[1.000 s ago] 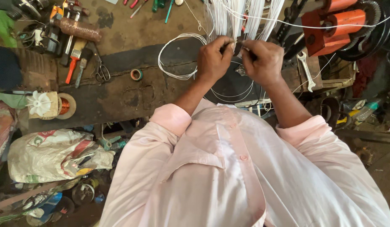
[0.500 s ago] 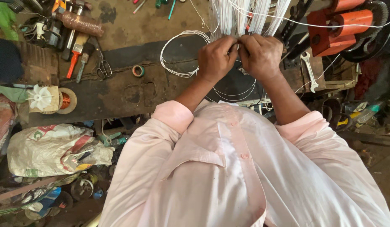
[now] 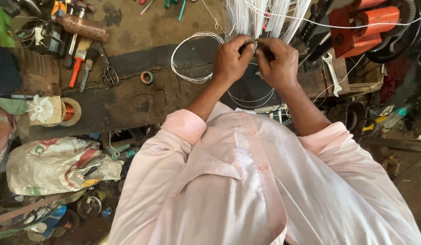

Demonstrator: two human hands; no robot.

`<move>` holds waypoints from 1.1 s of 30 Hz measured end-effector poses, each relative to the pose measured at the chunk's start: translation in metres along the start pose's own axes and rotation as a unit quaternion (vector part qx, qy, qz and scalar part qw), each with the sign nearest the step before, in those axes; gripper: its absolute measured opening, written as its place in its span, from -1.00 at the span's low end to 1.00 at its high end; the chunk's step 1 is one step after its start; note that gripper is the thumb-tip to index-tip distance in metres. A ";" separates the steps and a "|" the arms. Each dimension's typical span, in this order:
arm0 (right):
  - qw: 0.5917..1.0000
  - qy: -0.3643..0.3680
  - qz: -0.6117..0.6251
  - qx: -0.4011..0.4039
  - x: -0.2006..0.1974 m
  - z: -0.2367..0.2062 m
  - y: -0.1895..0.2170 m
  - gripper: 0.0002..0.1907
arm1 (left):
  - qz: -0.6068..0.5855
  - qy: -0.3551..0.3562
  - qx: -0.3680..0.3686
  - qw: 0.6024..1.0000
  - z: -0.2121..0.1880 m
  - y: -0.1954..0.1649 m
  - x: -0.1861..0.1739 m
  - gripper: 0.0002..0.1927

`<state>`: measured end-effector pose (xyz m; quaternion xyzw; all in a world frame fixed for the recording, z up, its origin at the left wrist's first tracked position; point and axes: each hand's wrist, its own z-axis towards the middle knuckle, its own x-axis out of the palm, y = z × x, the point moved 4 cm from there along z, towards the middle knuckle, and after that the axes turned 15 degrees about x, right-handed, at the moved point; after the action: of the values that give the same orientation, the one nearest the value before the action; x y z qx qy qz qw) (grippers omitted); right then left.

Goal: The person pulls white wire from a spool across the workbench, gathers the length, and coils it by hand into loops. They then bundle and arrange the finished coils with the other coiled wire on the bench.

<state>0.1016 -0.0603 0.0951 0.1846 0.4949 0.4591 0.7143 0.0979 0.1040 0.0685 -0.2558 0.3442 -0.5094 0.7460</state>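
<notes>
A bundle of thin white wires (image 3: pixel 260 16) hangs down from the top of the view to my hands. My left hand (image 3: pixel 232 59) and my right hand (image 3: pixel 278 61) meet just below the bundle, fingers pinched together on the wire ends and a small dark piece between them. A loose loop of white wire (image 3: pixel 192 56) lies on the dark workbench (image 3: pixel 142 97) to the left of my left hand. My pink shirt sleeves fill the lower part of the view.
Hand tools, scissors (image 3: pixel 109 75) and a small tape roll (image 3: pixel 147 77) lie on the bench at left. An orange winding machine (image 3: pixel 369 25) stands at top right with a spanner (image 3: pixel 332 68) beside it. A white fan part (image 3: pixel 40 109) and sacks (image 3: pixel 56 165) sit at lower left.
My hands have stayed together at the wire ends, with the fingers shifting slightly. The view has moved a little, so the bench sits lower in the frame.
</notes>
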 end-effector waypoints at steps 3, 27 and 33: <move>0.999 -0.029 -0.012 -0.021 -0.006 0.001 0.003 -0.84 | 0.025 0.001 0.001 1.000 0.002 0.000 -0.001 -0.87; 0.931 -0.105 -0.311 -0.162 -0.007 0.024 0.023 -0.90 | 0.233 0.087 0.001 0.968 -0.015 -0.005 0.002 -0.86; 0.971 0.103 0.135 0.170 0.007 0.002 -0.013 -0.82 | 0.138 0.130 0.075 0.979 -0.048 -0.014 0.004 -0.88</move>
<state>0.1103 -0.0610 0.0827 0.3204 0.6069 0.4768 0.5492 0.0529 0.0943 0.0474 -0.0810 0.4313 -0.4548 0.7750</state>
